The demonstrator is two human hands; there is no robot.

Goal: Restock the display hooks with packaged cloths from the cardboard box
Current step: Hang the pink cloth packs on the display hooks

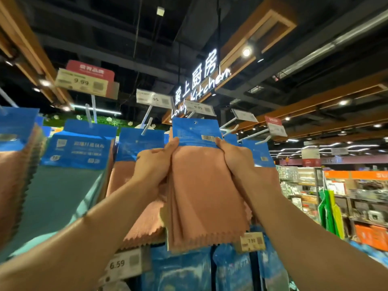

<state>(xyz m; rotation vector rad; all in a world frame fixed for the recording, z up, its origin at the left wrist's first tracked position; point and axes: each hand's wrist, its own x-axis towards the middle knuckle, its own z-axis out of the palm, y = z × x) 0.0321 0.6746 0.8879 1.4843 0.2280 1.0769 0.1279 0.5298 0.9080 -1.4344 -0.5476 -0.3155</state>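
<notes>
I hold a stack of packaged orange cloths (206, 192) with blue header cards up in front of the display. My left hand (154, 164) grips the stack's left edge just under the header. My right hand (236, 159) grips the right edge. The header's hang hole (195, 122) sits below a white display hook (190, 114) that carries a price tag. Other orange cloth packs (126, 171) hang on the hook to the left, and green cloth packs (63, 192) hang further left. The cardboard box is out of view.
White hooks with price tags (244, 115) stick out at the upper right. Blue packs (184, 269) hang on the lower row behind price labels (123, 264). A lit kitchen sign (201, 80) hangs overhead. Store shelves (346, 198) fill the right background.
</notes>
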